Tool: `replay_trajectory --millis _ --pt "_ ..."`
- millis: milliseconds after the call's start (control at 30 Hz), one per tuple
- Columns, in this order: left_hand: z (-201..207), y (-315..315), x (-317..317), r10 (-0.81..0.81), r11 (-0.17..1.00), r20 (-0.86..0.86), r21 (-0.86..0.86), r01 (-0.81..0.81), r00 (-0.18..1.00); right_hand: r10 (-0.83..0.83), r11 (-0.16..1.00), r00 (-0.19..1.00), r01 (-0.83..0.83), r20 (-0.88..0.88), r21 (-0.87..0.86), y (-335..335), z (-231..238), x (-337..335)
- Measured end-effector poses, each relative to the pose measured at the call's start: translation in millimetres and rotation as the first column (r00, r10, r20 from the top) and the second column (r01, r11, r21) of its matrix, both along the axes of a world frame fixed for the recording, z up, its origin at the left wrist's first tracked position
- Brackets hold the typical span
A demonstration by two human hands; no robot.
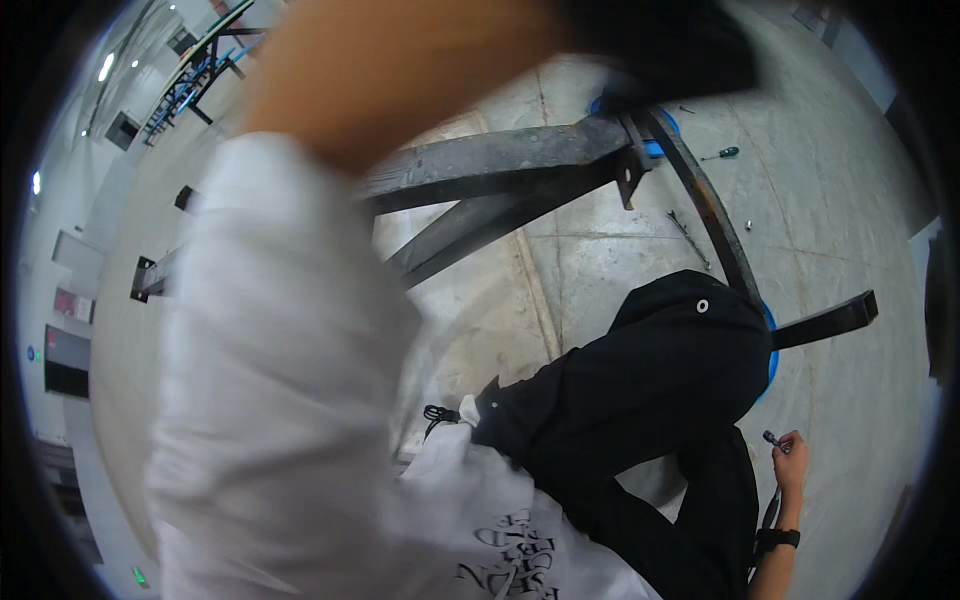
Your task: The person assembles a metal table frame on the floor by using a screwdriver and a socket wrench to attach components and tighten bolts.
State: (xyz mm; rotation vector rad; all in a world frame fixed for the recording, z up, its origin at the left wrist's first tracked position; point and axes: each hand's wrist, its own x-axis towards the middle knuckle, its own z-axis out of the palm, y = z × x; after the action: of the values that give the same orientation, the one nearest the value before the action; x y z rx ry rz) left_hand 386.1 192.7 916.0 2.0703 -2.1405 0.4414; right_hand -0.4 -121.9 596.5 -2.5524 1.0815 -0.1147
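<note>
My left arm, in a white sleeve, is raised across the top of the view and smeared by motion. At its far end is a blurred black shape (670,50) over the metal frame; my left hand's fingers cannot be made out. Low on the right, my right hand (791,462) is closed around a ratchet wrench (771,438), with the metal head sticking out past the fingers. A black band circles that wrist. The dark metal frame (510,158) of square tubes lies in front of me, its bracketed joint (630,172) below the black shape.
On the concrete floor lie a spanner (688,240), a green-handled screwdriver (727,153) and a small metal piece (748,226). Blue round pieces (771,350) show under the frame. A tube end (840,318) juts out right of my bent knee. Tables (205,75) stand far left.
</note>
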Motion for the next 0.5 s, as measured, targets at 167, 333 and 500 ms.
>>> replay_trajectory --millis 167,333,500 --pt "-76 73 49 0.321 0.945 0.157 -0.117 -0.305 0.934 0.071 0.996 0.996 -0.073 -0.061 -0.046 -9 -13 8" --pt "-152 104 64 0.535 0.82 0.112 -0.31 -0.482 0.838 0.093 0.996 0.992 -0.091 -0.084 0.017 -22 -18 6" --pt "-164 98 75 0.723 0.691 0.033 -0.076 -0.719 0.69 0.042 0.995 0.992 -0.032 -0.118 0.09 -30 -33 -10"
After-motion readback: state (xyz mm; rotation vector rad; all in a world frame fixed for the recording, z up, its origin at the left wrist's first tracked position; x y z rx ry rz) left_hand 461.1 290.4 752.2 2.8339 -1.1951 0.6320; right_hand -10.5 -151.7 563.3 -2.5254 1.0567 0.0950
